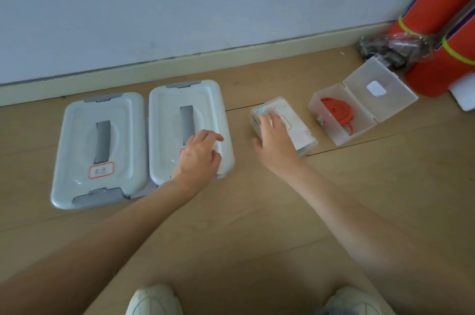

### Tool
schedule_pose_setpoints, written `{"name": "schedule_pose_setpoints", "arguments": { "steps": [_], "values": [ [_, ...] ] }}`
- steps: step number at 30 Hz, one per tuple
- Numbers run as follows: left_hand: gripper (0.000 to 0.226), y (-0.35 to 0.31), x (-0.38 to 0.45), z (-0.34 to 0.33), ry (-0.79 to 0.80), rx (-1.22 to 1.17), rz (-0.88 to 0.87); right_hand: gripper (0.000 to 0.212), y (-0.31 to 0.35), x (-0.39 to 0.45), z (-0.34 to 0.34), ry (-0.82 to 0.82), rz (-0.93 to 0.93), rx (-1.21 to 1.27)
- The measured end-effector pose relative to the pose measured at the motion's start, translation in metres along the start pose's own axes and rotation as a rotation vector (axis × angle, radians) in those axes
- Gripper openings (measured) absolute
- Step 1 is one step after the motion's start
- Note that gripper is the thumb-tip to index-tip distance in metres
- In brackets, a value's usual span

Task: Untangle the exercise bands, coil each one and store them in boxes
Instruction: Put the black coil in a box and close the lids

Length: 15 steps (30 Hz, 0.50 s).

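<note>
red-bordered label on left box lid, handwriting too blurred to read

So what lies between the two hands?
Head view: only bare wood floor separates the left hand, on a white box, from the right hand, on a small clear box.

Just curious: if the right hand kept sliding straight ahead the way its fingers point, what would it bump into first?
The right hand already rests on the small closed box. Beyond that box the floor looks bare up to the wall, so probably the baseboard, though depth is hard to judge.
</note>
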<state>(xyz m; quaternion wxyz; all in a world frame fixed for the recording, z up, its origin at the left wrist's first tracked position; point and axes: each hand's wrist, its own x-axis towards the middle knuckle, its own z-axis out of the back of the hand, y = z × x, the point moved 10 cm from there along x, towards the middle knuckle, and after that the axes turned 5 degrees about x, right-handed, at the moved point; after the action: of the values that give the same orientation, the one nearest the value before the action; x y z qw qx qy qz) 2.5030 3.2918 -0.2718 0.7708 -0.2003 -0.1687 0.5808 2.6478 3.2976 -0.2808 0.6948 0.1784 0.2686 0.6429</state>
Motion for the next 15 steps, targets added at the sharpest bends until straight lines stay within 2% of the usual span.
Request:
{"name": "schedule_pose_setpoints", "arguments": {
  "steps": [2,5,6,9,11,15],
  "values": [
    [0.038,0.052,-0.017,0.03,-0.056,0.072,0.15,0.045,0.058,-0.004,-0.005,0.009,0.076,0.19],
    [0.052,0.141,-0.055,0.071,-0.097,0.172,0.444,0.037,0.127,-0.023,-0.065,0.319,-0.049,0.603],
    [0.058,0.173,-0.071,0.084,-0.097,0.183,0.576,0.037,0.146,-0.031,-0.091,0.414,-0.089,0.658],
    [0.075,0.247,-0.11,0.097,-0.038,-0.009,0.9,0.038,0.177,-0.044,-0.144,0.566,-0.086,0.417],
    [0.074,0.268,-0.12,0.09,-0.037,-0.26,0.936,0.04,0.187,-0.049,-0.161,0.597,-0.096,0.296],
    [0.056,0.296,-0.147,0.094,-0.212,-0.63,1.026,0.054,0.191,-0.048,-0.184,0.578,-0.173,0.169]
  ]
}}
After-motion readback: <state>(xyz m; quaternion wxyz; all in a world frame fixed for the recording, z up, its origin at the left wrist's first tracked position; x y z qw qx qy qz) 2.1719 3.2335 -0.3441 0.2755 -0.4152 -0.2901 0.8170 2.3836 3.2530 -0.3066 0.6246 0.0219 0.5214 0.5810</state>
